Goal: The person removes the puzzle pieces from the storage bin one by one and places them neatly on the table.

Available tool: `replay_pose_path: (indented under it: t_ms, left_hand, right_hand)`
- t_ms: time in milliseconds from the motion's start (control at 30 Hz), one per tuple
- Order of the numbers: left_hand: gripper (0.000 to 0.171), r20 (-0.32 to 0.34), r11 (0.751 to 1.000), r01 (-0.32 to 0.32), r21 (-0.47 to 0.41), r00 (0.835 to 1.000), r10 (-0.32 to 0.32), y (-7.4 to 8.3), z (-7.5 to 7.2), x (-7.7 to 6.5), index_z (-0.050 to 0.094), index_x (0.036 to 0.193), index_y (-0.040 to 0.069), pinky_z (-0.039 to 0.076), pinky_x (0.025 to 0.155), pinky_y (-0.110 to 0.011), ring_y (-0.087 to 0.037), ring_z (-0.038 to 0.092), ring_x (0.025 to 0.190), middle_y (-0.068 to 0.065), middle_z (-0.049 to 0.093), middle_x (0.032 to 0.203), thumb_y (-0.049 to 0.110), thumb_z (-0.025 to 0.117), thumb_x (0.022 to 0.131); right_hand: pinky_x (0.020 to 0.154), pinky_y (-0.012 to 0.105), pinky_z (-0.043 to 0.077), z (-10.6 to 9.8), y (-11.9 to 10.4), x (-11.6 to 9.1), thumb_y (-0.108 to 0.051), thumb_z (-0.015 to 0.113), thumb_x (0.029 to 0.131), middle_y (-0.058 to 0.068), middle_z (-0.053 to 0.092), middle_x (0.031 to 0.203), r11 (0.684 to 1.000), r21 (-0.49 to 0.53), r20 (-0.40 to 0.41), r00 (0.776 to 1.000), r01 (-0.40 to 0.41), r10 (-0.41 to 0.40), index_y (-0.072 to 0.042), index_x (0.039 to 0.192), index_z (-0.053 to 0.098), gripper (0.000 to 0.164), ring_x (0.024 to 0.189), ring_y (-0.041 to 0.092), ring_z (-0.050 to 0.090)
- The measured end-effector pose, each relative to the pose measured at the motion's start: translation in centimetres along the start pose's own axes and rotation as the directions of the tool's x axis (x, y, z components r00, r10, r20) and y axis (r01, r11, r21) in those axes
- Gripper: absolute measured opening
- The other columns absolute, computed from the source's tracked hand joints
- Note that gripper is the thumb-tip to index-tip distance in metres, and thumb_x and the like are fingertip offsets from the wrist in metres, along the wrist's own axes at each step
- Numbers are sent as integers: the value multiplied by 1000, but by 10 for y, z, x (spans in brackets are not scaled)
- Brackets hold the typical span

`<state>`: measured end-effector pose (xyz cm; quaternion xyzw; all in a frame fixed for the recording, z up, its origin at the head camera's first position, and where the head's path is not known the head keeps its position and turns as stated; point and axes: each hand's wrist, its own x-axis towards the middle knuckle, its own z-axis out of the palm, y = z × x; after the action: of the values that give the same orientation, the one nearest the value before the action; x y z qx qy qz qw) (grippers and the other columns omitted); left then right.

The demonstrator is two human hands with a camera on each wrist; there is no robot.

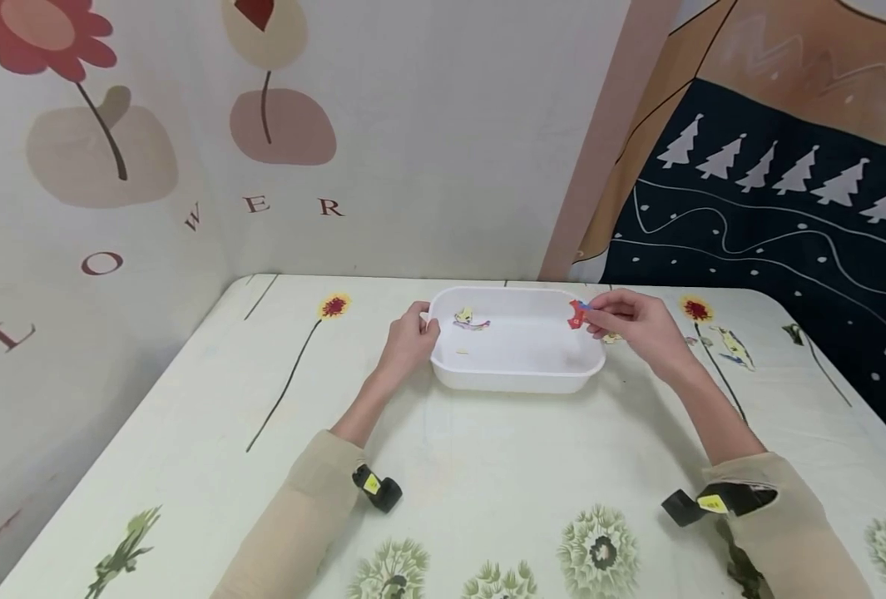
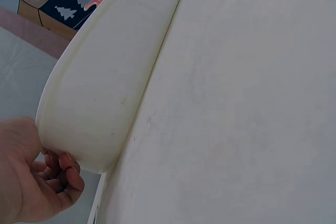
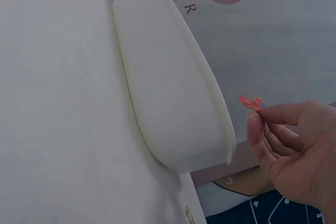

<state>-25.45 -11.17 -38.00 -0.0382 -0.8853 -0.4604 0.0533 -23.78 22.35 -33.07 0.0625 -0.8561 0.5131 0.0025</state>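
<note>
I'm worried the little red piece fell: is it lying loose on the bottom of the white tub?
No, the right hand pinches the little red piece near the rim of the white tub.

The right hand [image 1: 639,327] partly hides the small red piece [image 1: 576,315], its markings unreadable

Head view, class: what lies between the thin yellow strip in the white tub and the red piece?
No object: the head view shows only bare white tub between the thin yellow strip and the red piece. Neither wrist view shows inside.
</note>
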Motion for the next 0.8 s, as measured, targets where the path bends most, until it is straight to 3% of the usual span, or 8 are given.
replay_pose_path:
  t_ms: [167, 333, 467, 633, 800]
  left_hand:
    - [42, 5, 1000, 10, -3, 1000, -10, 1, 1, 0, 51, 140, -4, 38, 58, -25, -16, 45, 66, -5, 49, 79, 13, 50, 101]
    - [42, 5, 1000, 12, 2, 1000, -12, 1, 1, 0, 51, 140, -3, 38, 59, -26, -17, 45, 67, -6, 49, 80, 13, 50, 101]
    - [42, 5, 1000, 10, 7, 1000, -10, 1, 1, 0, 51, 140, -3, 38, 59, -26, -16, 45, 67, -5, 49, 80, 14, 50, 102]
    - [43, 6, 1000, 15, 8, 1000, -15, 1, 1, 0, 51, 141, -3, 38, 58, -26, -16, 45, 66, -5, 49, 80, 14, 50, 102]
    - [43, 8, 1000, 19, 3, 1000, -19, 0, 0, 0, 50, 142, -3, 38, 59, -26, -16, 46, 67, -6, 50, 80, 14, 50, 102]
  right_hand:
    - [80, 17, 53, -17, 9, -4, -34, 66, 99, -3, 69, 99, 999, -13, -28, 999, -33, 33, 1, 122, 61, 43, 83, 8, 68]
    - [79, 19, 53, -32, 19, -10, -34, 66, 98, -6, 69, 95, 999, -29, -27, 999, -40, 39, 2, 122, 59, 44, 82, 8, 68]
    - [80, 17, 52, -41, 28, -15, -30, 64, 100, -1, 69, 98, 997, -68, -17, 999, -48, 46, 4, 123, 59, 41, 82, 8, 67]
    - [81, 23, 55, -48, 37, -19, -34, 65, 99, 10, 69, 102, 987, -127, 9, 995, -97, 99, 4, 123, 60, 44, 84, 15, 68]
    - [80, 24, 56, -53, 46, -20, -28, 68, 98, 10, 71, 101, 983, -118, 71, 986, -143, 152, 8, 123, 59, 45, 85, 17, 70]
